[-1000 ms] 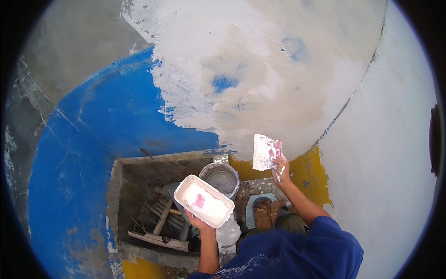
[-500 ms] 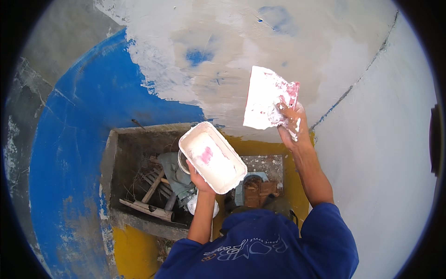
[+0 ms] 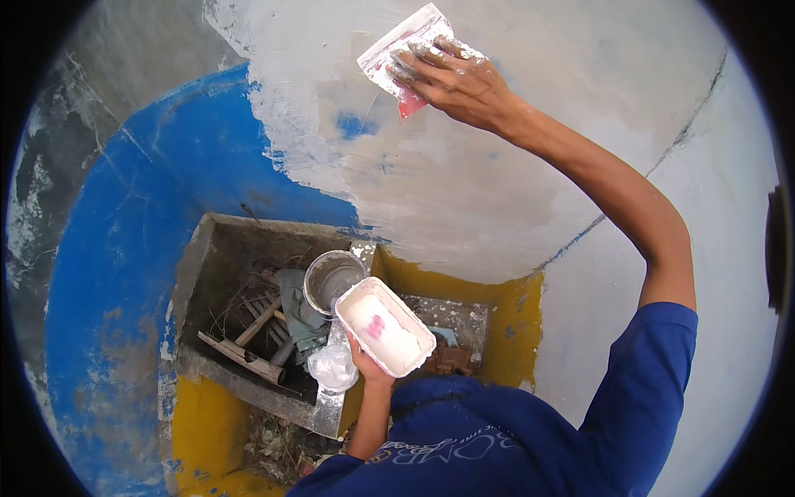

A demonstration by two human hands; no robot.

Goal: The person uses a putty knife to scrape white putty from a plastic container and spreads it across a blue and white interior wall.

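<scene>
My right hand (image 3: 454, 85) grips a flat spreader (image 3: 383, 60), caked in white paste with some pink showing, against the upper part of the partly coated wall (image 3: 431, 182); whether it touches the surface is hard to tell. My left hand (image 3: 365, 360) holds a rectangular white tub (image 3: 397, 346) from below, with white paste and a pink smear inside. Just behind the tub is a round bucket (image 3: 323, 277) with grey residue. A white plastic bag (image 3: 331, 369) lies beside my left hand.
A concrete trough (image 3: 197, 265) below holds wooden sticks (image 3: 252, 327) and grey cloth (image 3: 298, 306). Blue paint (image 3: 149, 207) covers the wall at left, yellow (image 3: 517, 323) its lower band. A cracked pale wall (image 3: 621, 331) curves at right; a speckled ledge (image 3: 464, 319) sits below.
My right hand has swung up and leftward with the spreader to the upper wall, its back now showing. Since half a second ago, my left hand has lowered the tub slightly.
</scene>
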